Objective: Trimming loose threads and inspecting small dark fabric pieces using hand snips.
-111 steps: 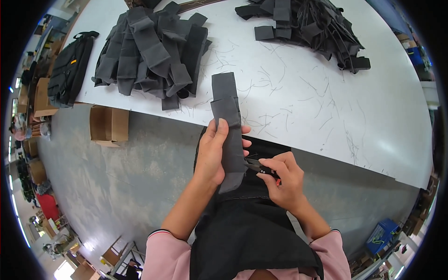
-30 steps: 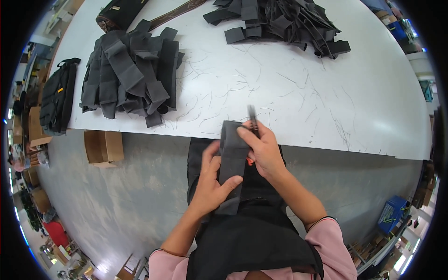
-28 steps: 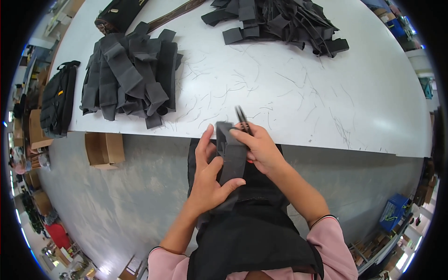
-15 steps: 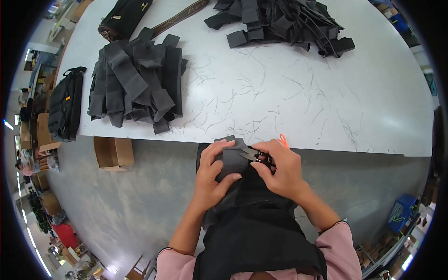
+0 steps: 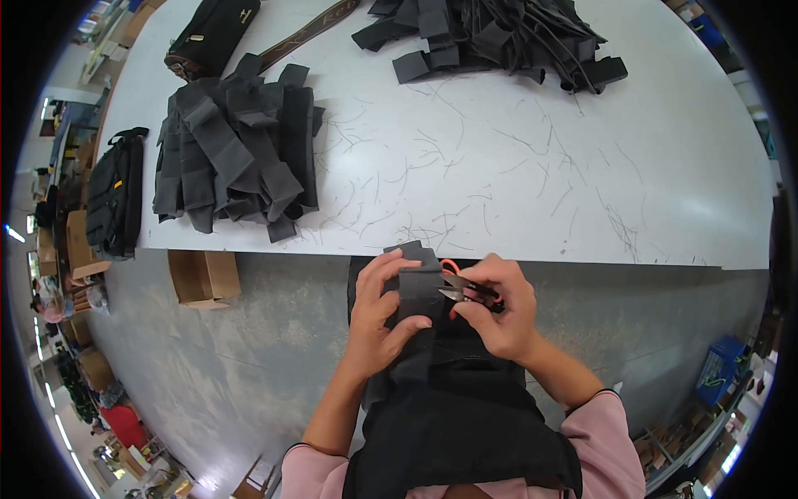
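Observation:
A dark grey fabric strip (image 5: 419,291) is gripped in my left hand (image 5: 376,320), its thumb below and its fingers along the left edge. It lies above my black apron, just in front of the table edge. My right hand (image 5: 507,309) is closed around a pair of black-handled thread snips (image 5: 474,291) with an orange finger loop. The metal blades point left, apart from each other, with their tips close to the strip's right edge. I cannot tell whether they touch it.
Loose thread ends lie scattered over the white table (image 5: 499,200). One heap of dark grey strips (image 5: 237,154) sits at the left, another heap (image 5: 499,41) at the back. A black pouch (image 5: 212,37), a black bag (image 5: 116,195) and an open cardboard box (image 5: 204,276) are leftward.
The snips have drawn back slightly right and turned in my right hand; the orange loop now shows behind the blades. The strip lies flatter in my left hand.

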The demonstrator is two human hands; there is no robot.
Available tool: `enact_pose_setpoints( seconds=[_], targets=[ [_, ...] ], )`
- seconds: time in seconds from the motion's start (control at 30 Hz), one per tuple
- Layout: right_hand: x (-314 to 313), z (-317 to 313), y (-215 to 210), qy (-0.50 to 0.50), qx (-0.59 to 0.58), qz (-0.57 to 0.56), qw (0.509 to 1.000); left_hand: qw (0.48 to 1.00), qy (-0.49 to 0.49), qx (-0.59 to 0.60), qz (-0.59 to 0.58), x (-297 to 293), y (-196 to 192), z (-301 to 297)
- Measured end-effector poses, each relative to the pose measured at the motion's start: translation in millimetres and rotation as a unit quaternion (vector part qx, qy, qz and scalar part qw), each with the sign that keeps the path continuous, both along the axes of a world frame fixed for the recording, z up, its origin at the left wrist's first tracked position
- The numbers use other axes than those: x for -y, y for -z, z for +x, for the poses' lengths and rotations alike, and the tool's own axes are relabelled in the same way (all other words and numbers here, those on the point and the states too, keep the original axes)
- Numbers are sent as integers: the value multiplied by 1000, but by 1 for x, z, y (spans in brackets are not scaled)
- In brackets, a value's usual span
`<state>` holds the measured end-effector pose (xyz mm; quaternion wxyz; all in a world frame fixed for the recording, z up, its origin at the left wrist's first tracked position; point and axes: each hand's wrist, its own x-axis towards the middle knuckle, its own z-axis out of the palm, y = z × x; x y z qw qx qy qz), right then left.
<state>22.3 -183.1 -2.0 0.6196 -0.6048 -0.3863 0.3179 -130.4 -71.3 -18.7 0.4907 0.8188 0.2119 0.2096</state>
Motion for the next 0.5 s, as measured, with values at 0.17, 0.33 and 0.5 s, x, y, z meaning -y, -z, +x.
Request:
enact_pose_setpoints(
  seconds=[0.17,0.33,0.5],
  targets=[
    [2,8,-1,-19,271,-120,955,1000,-16,3,4,0,5,-1],
    [0,15,-8,-72,303,-119,943,999,20,-3,26,-3,4,-2],
    [-3,4,-2,-70,184,-42,980,1000,20,11,-4,4,-1,5]
  ],
)
